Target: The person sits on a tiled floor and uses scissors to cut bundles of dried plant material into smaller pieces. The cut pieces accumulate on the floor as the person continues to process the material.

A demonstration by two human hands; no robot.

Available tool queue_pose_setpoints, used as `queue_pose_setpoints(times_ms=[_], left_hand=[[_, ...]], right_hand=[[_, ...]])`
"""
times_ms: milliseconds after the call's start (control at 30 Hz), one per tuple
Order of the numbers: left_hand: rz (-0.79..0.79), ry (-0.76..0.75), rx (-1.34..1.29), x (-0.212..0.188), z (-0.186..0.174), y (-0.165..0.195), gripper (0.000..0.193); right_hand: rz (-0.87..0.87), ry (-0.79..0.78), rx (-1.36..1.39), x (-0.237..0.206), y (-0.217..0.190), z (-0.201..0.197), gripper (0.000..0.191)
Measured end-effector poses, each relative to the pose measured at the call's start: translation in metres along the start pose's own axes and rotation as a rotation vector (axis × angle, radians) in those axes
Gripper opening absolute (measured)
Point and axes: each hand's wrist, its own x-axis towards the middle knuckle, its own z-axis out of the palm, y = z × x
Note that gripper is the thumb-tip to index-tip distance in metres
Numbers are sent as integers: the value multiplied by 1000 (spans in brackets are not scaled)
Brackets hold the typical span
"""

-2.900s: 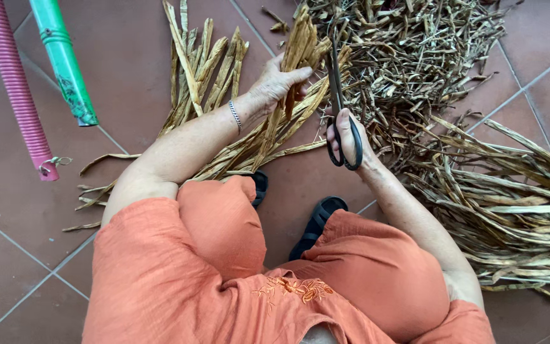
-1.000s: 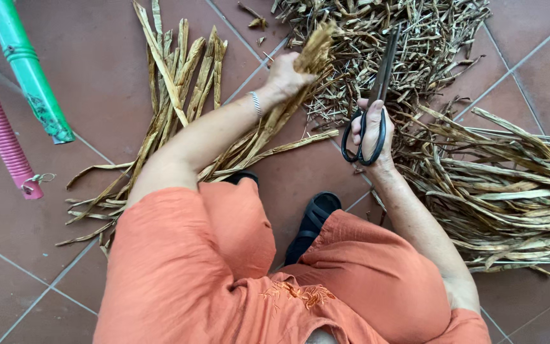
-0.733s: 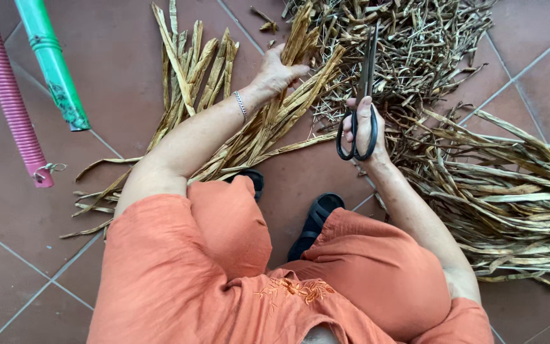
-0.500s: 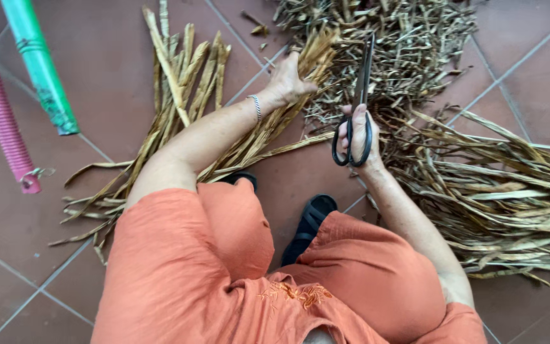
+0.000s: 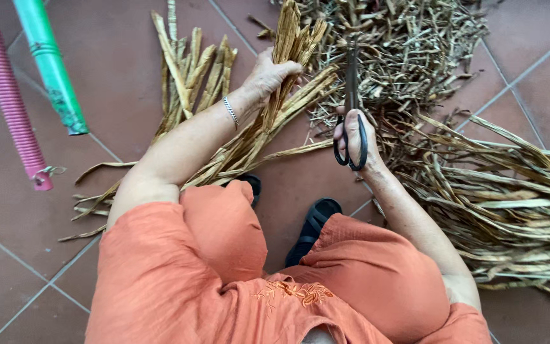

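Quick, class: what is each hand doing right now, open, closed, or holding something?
Left hand: closed around a bundle of dried leaves.
Right hand: closed on the black scissors, fingers through the handle loops, blades pointing away.

Tan-brown dried leaves [image 5: 268,121], black scissors [image 5: 351,121], orange clothes w/ embroidery, pink hose [image 5: 9,95], green tube [image 5: 51,64].

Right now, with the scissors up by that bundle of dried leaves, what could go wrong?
1. The scissors in the right hand point toward the bundle of dried leaves gripped by the left hand; a cut placed too close might nick those fingers.
2. Loose strips crowd the floor near the sandals; the person could slip on standing.
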Motion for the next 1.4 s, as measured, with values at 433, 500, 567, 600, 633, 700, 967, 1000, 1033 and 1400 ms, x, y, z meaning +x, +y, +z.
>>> queue_pose_setpoints(times_ms=[433, 500, 567, 600, 633, 700, 967, 1000, 1033, 1400], left_hand=[[35, -108, -150, -42, 2, 18, 26], [32, -113, -129, -42, 4, 17, 25], [22, -103, -82, -42, 5, 17, 24], [24, -106, -87, -42, 5, 17, 24], [27, -108, -92, -41, 5, 18, 23], [13, -113, -113, -40, 5, 19, 22], [-1, -127, -121, -40, 3, 24, 18], [-9, -126, -112, -41, 4, 24, 19], [-16, -125, -103, -42, 4, 24, 19], [-90, -110, -9, -50, 11, 31, 35]], right_hand=[[-225, -135, -270, 7, -26, 33, 81], [-208, -109, -288, 5, -31, 34, 82], [-196, -94, -306, 4, -35, 34, 83], [-193, -90, -317, 4, -37, 33, 83], [-190, -87, -328, 3, -38, 33, 83], [-208, -88, -363, 2, -41, 32, 84], [-238, -69, -428, -2, -43, 39, 81], [-235, -69, -413, -3, -42, 40, 81], [-234, -69, -397, -4, -42, 41, 80], [-326, -39, -326, -4, -37, 42, 69]])
